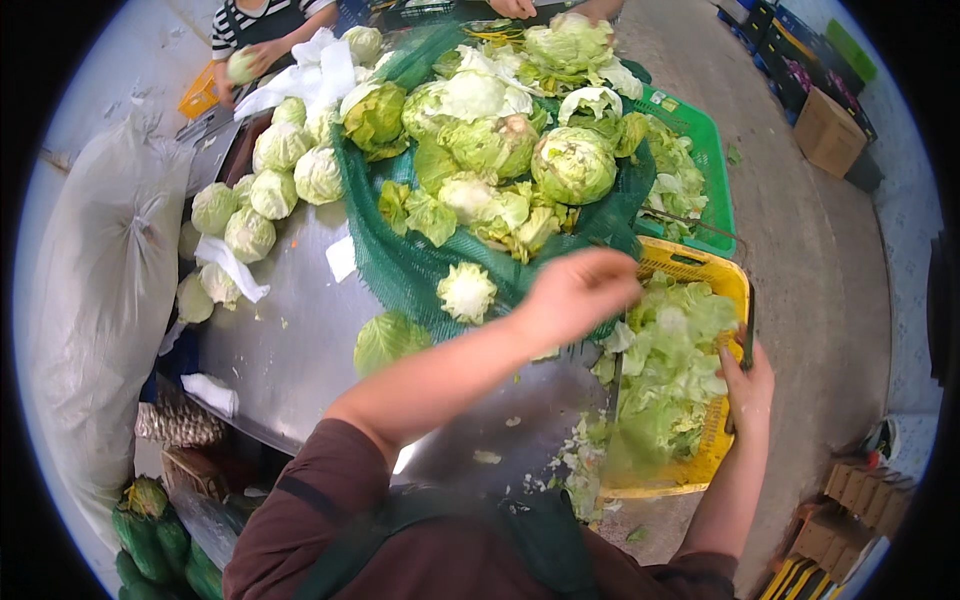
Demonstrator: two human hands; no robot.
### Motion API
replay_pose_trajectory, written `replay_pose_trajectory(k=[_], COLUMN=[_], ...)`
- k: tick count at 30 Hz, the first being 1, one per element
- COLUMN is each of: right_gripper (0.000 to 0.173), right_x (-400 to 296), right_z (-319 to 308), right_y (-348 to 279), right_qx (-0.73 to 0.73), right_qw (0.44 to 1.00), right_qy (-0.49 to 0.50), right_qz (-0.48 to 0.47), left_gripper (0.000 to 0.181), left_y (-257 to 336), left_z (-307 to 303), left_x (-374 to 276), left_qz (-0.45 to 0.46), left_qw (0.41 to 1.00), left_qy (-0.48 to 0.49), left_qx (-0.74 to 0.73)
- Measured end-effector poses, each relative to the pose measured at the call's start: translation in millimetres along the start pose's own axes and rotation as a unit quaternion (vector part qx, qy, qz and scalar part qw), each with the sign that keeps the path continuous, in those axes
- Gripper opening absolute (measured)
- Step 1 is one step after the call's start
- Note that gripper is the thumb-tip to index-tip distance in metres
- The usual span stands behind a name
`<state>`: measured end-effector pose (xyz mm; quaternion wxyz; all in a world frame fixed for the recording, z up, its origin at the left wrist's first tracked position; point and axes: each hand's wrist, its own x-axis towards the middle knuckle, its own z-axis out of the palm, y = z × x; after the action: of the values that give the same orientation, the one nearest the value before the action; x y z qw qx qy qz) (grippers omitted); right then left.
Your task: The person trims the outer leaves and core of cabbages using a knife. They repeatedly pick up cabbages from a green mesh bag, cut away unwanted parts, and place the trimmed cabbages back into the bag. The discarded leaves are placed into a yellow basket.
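Note:
My left hand [589, 289], blurred and with curled fingers, is over the near right edge of the green mesh sack [397, 262], beside a yellow crate [735, 274]. Whether it holds anything is unclear. My right hand [750, 379] is at the crate's right side, around a dark, narrow, knife-like tool [748, 330]. Loose cabbage leaves [667, 375] fill much of the crate. On the mesh lie several untrimmed cabbages [576, 165] and a small cabbage piece [466, 292] with its pale cut side up. A single green leaf [388, 341] lies left of my forearm.
Several pale cabbages [274, 193] are grouped on the left of the metal table [307, 262], with white sheets [315, 79] among them. A green crate [720, 180] of leaves stands beyond the yellow one. Across the table a person [274, 45] holds a cabbage. A large plastic bag [112, 262] stands left.

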<state>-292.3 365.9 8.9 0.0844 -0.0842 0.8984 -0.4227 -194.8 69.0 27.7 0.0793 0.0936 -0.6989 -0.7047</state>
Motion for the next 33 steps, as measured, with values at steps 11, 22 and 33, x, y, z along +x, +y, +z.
replay_pose_trajectory(k=[11, 22, 33], right_gripper=[0.064, 0.083, 0.073], right_x=[211.6, 64.1, -105.2], right_z=[172.0, 145.3, 177.1], right_y=[-160.1, -164.9, -182.8], right_qx=[0.023, 0.223, 0.373], right_qw=[0.978, 0.946, 0.771], right_qy=[-0.176, -0.165, -0.511], right_qz=[-0.109, -0.169, 0.076], left_gripper=[0.06, 0.107, 0.122], left_y=[-41.3, -16.1, 51.8], left_z=[-96.9, -128.6, -161.8], left_x=[98.5, 23.2, -171.9], left_qz=[-0.165, 0.006, -0.015], left_qw=[0.945, 0.998, 0.976], left_qy=[0.247, 0.006, 0.188], left_qx=[-0.134, -0.068, 0.111])
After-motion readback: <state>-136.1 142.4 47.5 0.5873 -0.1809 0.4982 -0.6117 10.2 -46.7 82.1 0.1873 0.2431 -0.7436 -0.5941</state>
